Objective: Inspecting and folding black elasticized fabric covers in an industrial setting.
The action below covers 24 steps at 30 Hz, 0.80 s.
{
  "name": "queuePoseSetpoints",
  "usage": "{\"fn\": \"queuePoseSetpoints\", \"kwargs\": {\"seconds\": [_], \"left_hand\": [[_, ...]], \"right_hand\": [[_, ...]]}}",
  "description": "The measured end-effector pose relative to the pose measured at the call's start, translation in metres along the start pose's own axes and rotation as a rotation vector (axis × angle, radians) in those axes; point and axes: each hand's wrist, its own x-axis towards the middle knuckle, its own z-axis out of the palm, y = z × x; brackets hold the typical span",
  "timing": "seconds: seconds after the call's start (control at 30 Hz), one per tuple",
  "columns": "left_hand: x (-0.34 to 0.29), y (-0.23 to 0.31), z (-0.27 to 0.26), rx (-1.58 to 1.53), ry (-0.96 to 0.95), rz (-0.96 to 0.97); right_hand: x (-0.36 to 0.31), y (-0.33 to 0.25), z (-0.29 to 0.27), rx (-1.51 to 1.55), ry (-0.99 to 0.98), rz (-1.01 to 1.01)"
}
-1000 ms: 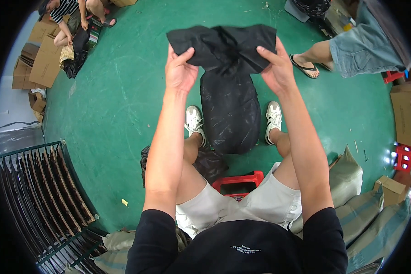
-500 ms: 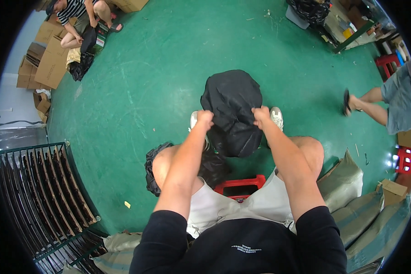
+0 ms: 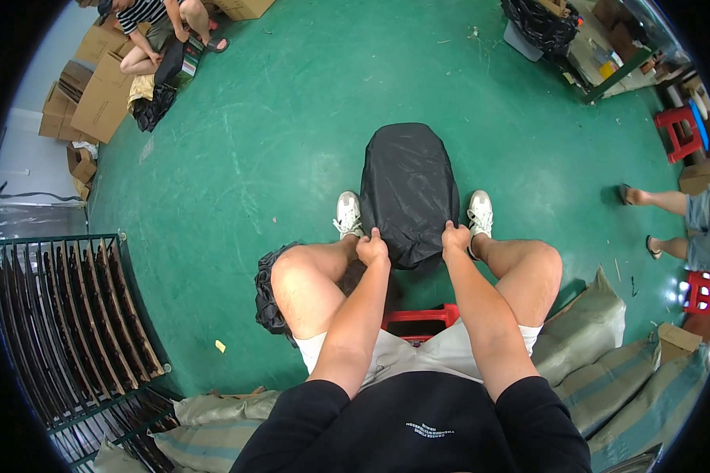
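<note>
A black fabric cover (image 3: 409, 181) stands between my feet, pulled smooth over a rounded, upright shape that it hides. My left hand (image 3: 373, 247) grips the cover's near left edge, thumb on top. On the near right edge my right hand (image 3: 454, 238) pinches the fabric in the same way. Between the hands the cloth is gathered in creases. More crumpled black fabric (image 3: 273, 292) hangs beside my left knee.
Under me is a red stool (image 3: 420, 317). A dark rack (image 3: 79, 315) stands at left, woven sacks (image 3: 588, 327) at right. A co-worker (image 3: 154, 31) sits by cardboard boxes (image 3: 101, 102) at far left. Another person's legs (image 3: 664, 202) show at right, near a red stool (image 3: 677, 132).
Both hands have come nearer to me and closer together, along the cover's near edge. The cover has gone from bunched and wrinkled to taut and longer. The person at right has stepped away.
</note>
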Motion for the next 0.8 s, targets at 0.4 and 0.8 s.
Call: {"fn": "queuePoseSetpoints", "kwargs": {"seconds": [0.4,0.8], "left_hand": [[-0.005,-0.043,0.005,-0.414,-0.009,-0.163],[-0.014,-0.051,0.013,-0.641,0.147,-0.241]], "right_hand": [[0.020,0.045,0.007,-0.197,0.103,-0.047],[0.018,0.060,0.008,-0.113,0.258,-0.082]]}}
